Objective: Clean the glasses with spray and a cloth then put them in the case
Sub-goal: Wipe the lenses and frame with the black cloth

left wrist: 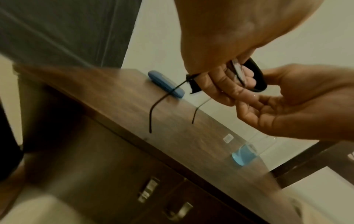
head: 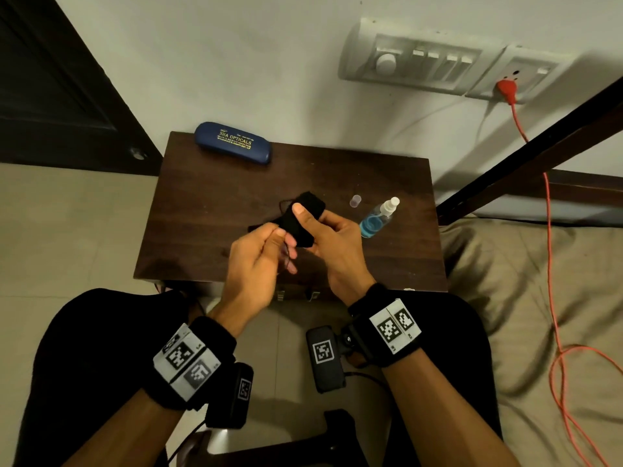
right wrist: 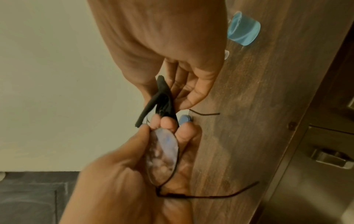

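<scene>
Thin-rimmed glasses [right wrist: 162,154] are held above the dark wooden table [head: 209,210]. My left hand [head: 285,244] pinches one lens between thumb and fingers, with both temples [left wrist: 153,113] hanging down. A folded black cloth [head: 303,214] wraps the other lens, and my right hand [head: 305,217] pinches it, thumb on top. The blue glasses case [head: 232,142] lies shut at the table's far left corner. The spray bottle [head: 379,217] with blue liquid lies on its side right of my hands.
A small clear cap [head: 355,200] stands on the table beside the bottle's nozzle. An orange cable [head: 553,264] runs from a wall socket down over the bedding on the right. A dark door [head: 50,79] stands at the left. My knees sit below the table's near edge.
</scene>
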